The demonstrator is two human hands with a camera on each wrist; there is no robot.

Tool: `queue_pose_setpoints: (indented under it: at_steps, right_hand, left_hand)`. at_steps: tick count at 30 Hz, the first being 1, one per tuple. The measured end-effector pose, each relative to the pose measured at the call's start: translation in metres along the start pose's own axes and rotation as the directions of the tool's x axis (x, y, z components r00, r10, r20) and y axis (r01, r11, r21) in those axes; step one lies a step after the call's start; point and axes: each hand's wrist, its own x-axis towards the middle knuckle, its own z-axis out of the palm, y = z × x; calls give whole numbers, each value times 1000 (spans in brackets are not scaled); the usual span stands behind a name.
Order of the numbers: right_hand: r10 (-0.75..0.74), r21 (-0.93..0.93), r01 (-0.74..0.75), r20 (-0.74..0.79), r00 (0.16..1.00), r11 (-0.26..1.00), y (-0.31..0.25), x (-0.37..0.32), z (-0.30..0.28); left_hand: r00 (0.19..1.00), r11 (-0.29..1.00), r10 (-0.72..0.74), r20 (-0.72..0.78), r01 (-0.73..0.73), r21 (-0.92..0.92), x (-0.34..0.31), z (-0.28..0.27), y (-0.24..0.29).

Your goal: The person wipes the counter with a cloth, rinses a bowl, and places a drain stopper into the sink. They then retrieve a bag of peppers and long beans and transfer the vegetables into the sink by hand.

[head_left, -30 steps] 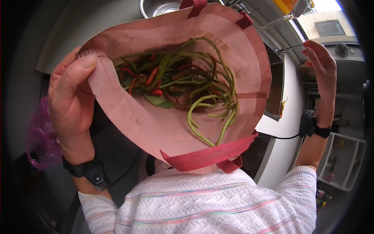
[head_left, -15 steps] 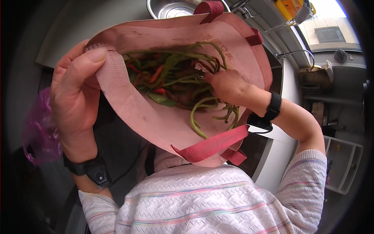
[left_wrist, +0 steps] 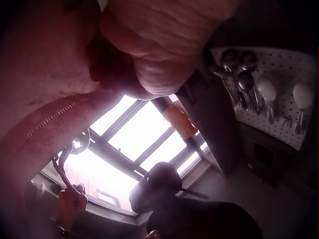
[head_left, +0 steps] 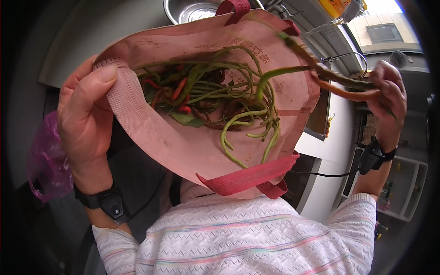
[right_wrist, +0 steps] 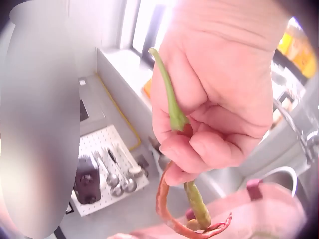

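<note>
In the head view a pink cloth bag (head_left: 156,133) hangs wide, its rim pinched between thumb and fingers of the left hand (head_left: 87,114). Inside lie long green beans (head_left: 238,119), red chili peppers (head_left: 178,89) and a green leaf (head_left: 187,119). Right of the bag, the right hand (head_left: 388,94) holds several long peppers (head_left: 341,79), partly blurred, their ends over the bag's right rim. The right wrist view shows the right hand (right_wrist: 214,94) with its fingers curled round a red pepper (right_wrist: 162,199) with a green stem (right_wrist: 172,102) and a greenish one (right_wrist: 199,206).
A steel basin (head_left: 176,11) stands behind the bag, near a tap (head_left: 357,55). A purple plastic bag (head_left: 48,160) is at the left. At the right is a white rack (head_left: 405,188); utensils hang on a white pegboard (right_wrist: 134,194).
The right hand reached into the bag from the right, then moved back out to the right with peppers in its fingers. The left hand keeps its grip on the rim.
</note>
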Motion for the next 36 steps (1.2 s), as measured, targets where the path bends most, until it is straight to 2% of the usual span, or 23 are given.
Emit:
queue_pose_setpoints:
  at_steps: [1, 4, 6, 7, 9, 10, 13, 14, 15, 16, 17, 18, 20, 22, 24, 26, 27, 28, 29, 30, 32, 35, 36]
  right_hand:
    - [-28, 54, 28, 1, 1000, 998, -4, -16, -24]
    - [-46, -65, 34, -192, 980, 997, -11, -62, -57]
    - [-207, -274, 49, -586, 784, 961, -1, -81, -58]
    - [-206, -275, 46, -588, 782, 960, 5, -86, -61]
    - [-372, -445, 67, -646, 667, 893, 17, -96, -75]
    - [-52, 27, 65, -344, 937, 997, 11, -116, -134]
    - [24, 183, 32, -297, 955, 983, 43, -125, -181]
    - [54, 56, -33, -439, 897, 998, 51, -110, -165]
    - [55, 56, -33, -441, 896, 998, 52, -89, -137]
    - [178, -173, -376, -655, 734, 910, 49, -66, -103]
    - [178, -280, -698, -844, 507, 659, 47, -49, -79]
    - [179, -281, -697, -842, 509, 660, 47, -40, -71]
    - [-101, -555, -293, -571, 815, 779, 50, -26, -56]
    - [-220, -625, -30, -319, 922, 780, 47, 7, 17]
    - [-239, -824, 243, 134, 962, 513, 50, 43, 71]
    - [-265, -880, 439, 387, 883, 179, 91, 73, 85]
    - [-265, -879, 441, 388, 883, 182, 100, 78, 85]
    - [66, -943, 331, 331, 941, 24, 107, 81, 86]
    - [373, -949, 265, 186, 909, -170, 110, 84, 87]
    - [378, -946, 275, 195, 905, -170, 108, 84, 87]
    - [309, -982, 187, 176, 935, -6, 95, 81, 78]
    - [-12, -955, 142, 144, 989, 259, 63, 67, 61]
    - [-76, -927, 68, 42, 996, 369, 56, 59, 52]
  left_hand:
    - [1000, 1000, 3, -4, -3, -3, 0, 0, 0]
    - [1000, 1000, -2, -15, 2, -19, 2, -5, -2]
    - [1000, 1000, 7, -16, -7, -17, 3, -5, -3]
    - [1000, 1000, 19, -19, -20, -9, 3, -5, -3]
    - [1000, 1000, 11, -6, -11, -8, 4, -6, -3]
    - [1000, 1000, 1, 3, -1, -5, 5, -6, -3]
    - [1000, 1000, 13, 18, -13, 2, 3, -2, -1]
    - [1000, 1000, 11, 19, -11, 2, 4, -2, -1]
    - [1000, 1000, 8, 24, -8, 1, 4, -3, -2]
    - [1000, 1000, 6, 28, -6, 2, 5, -2, -2]
    - [1000, 1000, 5, 28, -5, 2, 5, -2, -2]
    - [1000, 1000, 13, 17, -13, 14, 5, 0, -2]
    - [1000, 999, 13, 1, -13, 31, 4, -2, -3]
    - [999, 999, 20, 51, -22, 37, 6, -7, -5]
    - [999, 1000, 16, 39, -17, 26, 6, -5, -5]
    - [1000, 1000, 14, 17, -14, 16, 5, -2, -5]
    - [999, 999, 31, -9, -31, 22, 5, 0, -5]
    - [998, 999, 47, -38, -46, 26, 4, 1, -4]
    - [998, 999, 45, -46, -43, 25, 3, 3, -4]
    - [998, 999, 50, -30, -49, 18, 3, 5, -2]
    - [998, 998, 55, -29, -55, 10, 2, 3, 0]
    - [1000, 1000, 15, 18, -15, 12, 3, -3, -1]
    - [999, 1000, 5, 36, -6, 27, 4, -8, -2]
